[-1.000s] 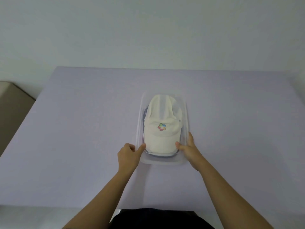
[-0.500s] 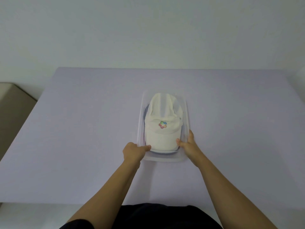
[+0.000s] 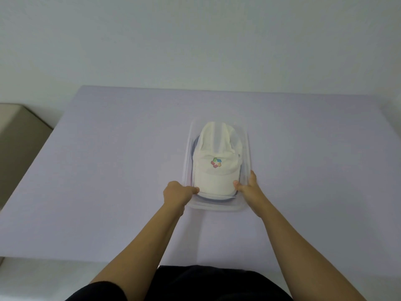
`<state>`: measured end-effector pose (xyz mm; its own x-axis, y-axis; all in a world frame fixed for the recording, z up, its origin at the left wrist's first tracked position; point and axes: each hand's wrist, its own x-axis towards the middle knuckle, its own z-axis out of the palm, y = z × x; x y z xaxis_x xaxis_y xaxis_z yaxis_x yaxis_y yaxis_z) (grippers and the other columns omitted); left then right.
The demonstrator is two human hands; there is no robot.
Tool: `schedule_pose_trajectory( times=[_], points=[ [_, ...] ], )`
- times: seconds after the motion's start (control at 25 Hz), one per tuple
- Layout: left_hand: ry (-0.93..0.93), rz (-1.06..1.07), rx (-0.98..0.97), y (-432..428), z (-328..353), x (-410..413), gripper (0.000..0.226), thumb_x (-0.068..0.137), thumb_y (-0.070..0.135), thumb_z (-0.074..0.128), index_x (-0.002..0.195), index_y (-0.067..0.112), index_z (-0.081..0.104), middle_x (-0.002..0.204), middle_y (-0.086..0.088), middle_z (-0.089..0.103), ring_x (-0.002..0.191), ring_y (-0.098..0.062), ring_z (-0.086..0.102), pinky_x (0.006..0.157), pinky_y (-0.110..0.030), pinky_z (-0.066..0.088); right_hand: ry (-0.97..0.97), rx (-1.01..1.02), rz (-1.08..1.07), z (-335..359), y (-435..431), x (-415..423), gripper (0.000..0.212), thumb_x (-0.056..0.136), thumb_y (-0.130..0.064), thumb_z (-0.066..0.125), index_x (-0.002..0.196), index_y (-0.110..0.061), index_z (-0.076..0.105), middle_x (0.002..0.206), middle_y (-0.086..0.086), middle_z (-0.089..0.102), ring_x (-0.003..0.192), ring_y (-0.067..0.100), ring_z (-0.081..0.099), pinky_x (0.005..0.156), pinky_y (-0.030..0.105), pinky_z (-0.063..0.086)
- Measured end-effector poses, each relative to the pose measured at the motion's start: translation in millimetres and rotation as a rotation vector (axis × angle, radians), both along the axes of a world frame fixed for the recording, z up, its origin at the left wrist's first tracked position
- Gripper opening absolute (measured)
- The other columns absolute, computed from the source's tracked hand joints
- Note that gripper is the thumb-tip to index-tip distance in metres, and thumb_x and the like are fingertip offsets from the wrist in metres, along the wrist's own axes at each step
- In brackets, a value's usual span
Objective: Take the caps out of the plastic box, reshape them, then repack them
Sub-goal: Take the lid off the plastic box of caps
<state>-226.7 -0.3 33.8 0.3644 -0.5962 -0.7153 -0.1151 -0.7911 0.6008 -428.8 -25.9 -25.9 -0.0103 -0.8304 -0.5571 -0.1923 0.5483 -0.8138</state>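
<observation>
Both hands, left hand (image 3: 176,192) and right hand (image 3: 247,186), pinch the white cap's (image 3: 216,170) brim; lift evenly, clearing the plastic box (image 3: 246,153).

i've got two bare forearms in view, no sleeves, no watch, no rings i can make out. left hand (image 3: 176,193) and right hand (image 3: 249,189) are ungloved. down at the bottom edge, a black garment (image 3: 195,283) across my lap or torso.

Before you: one lavender worktop (image 3: 108,170), plain and flat; one pale wall (image 3: 195,40) behind it; one beige block (image 3: 19,135) beside its left edge.
</observation>
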Motion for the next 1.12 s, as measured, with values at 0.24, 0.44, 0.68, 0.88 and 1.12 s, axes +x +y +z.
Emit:
schedule_pose_trajectory(
  times=[0.24,0.44,0.68,0.88,1.12],
  points=[
    [-0.008,-0.068,-0.044,6.7,-3.5,7.3,0.034,0.080,0.025,0.073,0.073,0.009,0.044,0.072,-0.002,0.037,0.063,-0.015,0.040,0.055,-0.024,0.037,-0.074,-0.008,0.009,4.6,2.1,-2.8,0.084,0.087,-0.029,0.063,0.149,-0.026,0.006,0.156,-0.002,0.020,0.140,0.021,0.026,0.115,0.042,0.024],
    [0.226,0.108,-0.146,12.1,-6.5,6.6,0.036,0.079,0.016,0.074,0.101,0.007,0.047,0.094,-0.004,0.043,0.083,-0.025,0.057,0.078,-0.035,0.052,-0.106,-0.014,-0.012,5.3,8.8,-12.8,0.112,0.054,-0.069,0.075,0.145,-0.038,0.017,0.154,-0.008,0.026,0.138,0.018,0.032,0.112,0.050,0.032],
    [0.706,0.389,-0.393,16.0,3.2,29.4,0.048,0.086,-0.004,0.060,0.125,0.015,0.040,0.084,-0.010,0.070,0.078,-0.021,0.068,0.077,-0.037,0.054,-0.176,0.012,-0.044,14.4,14.8,-5.2,0.079,0.077,-0.079,0.019,0.146,-0.042,0.012,0.155,-0.015,0.015,0.144,0.014,0.015,0.115,0.054,0.019],
    [0.645,0.457,-0.535,9.8,5.4,125.3,0.050,0.088,-0.007,0.051,0.128,0.022,0.042,0.070,-0.003,0.073,0.066,-0.015,0.072,0.055,-0.025,0.056,0.136,-0.157,0.136,-0.8,22.1,-0.9,0.078,0.095,-0.027,0.049,0.146,-0.038,-0.008,0.159,-0.009,0.002,0.136,0.017,0.031,0.104,0.035,0.038],
    [0.576,0.489,-0.444,15.7,-20.3,208.0,0.057,0.090,-0.004,0.050,0.142,0.013,0.035,0.074,-0.002,0.074,0.071,-0.014,0.073,0.056,-0.029,0.058,0.254,-0.209,0.169,-15.5,22.4,1.4,0.098,0.085,0.009,0.038,0.123,-0.065,-0.013,0.159,-0.009,0.009,0.099,0.017,0.041,0.068,0.017,0.036]
  ],
)
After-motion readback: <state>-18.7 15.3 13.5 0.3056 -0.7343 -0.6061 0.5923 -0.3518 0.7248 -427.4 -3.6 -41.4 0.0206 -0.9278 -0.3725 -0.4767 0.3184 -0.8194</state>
